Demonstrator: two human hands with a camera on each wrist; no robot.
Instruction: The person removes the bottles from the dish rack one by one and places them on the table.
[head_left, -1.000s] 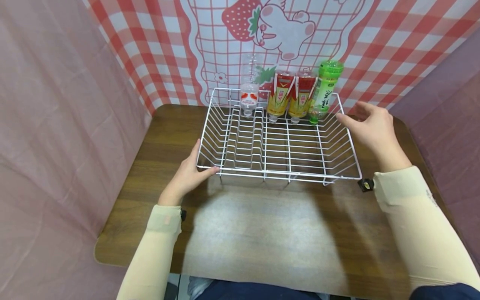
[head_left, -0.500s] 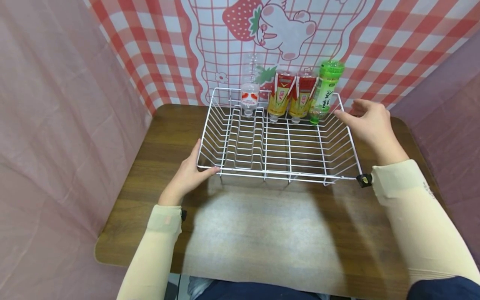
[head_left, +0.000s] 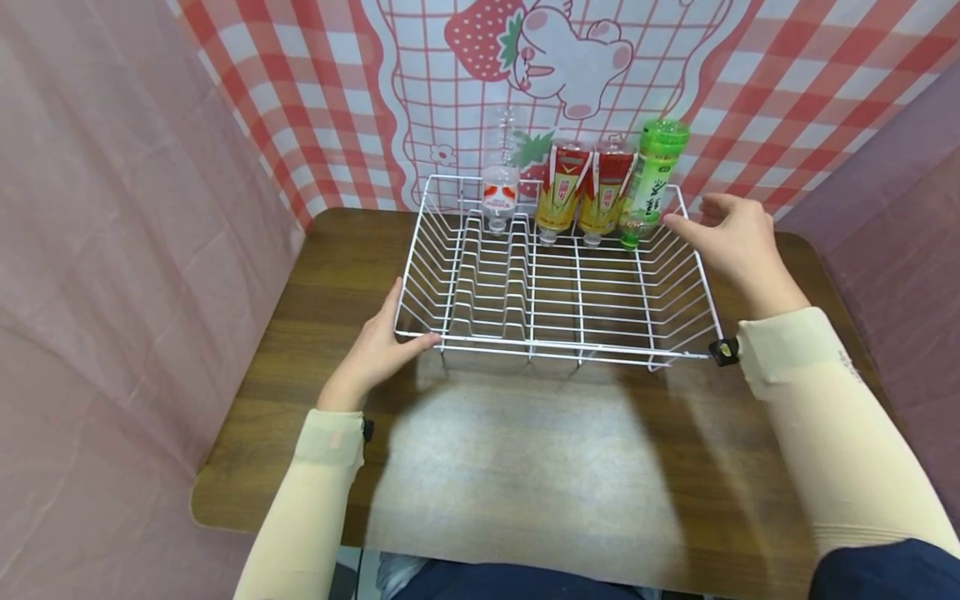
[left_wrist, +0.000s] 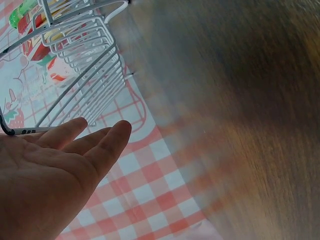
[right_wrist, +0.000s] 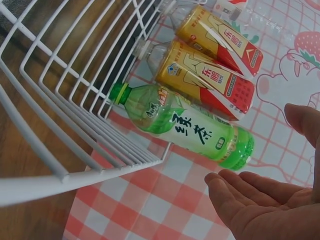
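A white wire dish rack (head_left: 555, 344) stands on the wooden table. Upside down along its back side are a green tea bottle (head_left: 648, 187), two yellow-and-red drink bottles (head_left: 562, 187) and a clear bottle (head_left: 498, 196). My left hand (head_left: 375, 346) rests against the rack's front left corner, its thumb along the front rim and its fingers straight at the left side. At the right, my right hand (head_left: 738, 242) is spread beside the green bottle, thumb toward it and palm bare. In the right wrist view, its fingertips (right_wrist: 220, 182) are just off the green bottle's base.
Behind the rack hangs a red-and-white checked cloth (head_left: 330, 67) with strawberry prints. Pink curtains (head_left: 97, 250) close off both sides. The wooden table (head_left: 525, 467) extends in front of the rack toward the person's lap.
My right hand has moved slightly left and back, closer to the green bottle. My left hand, the rack and the bottles hold their places.
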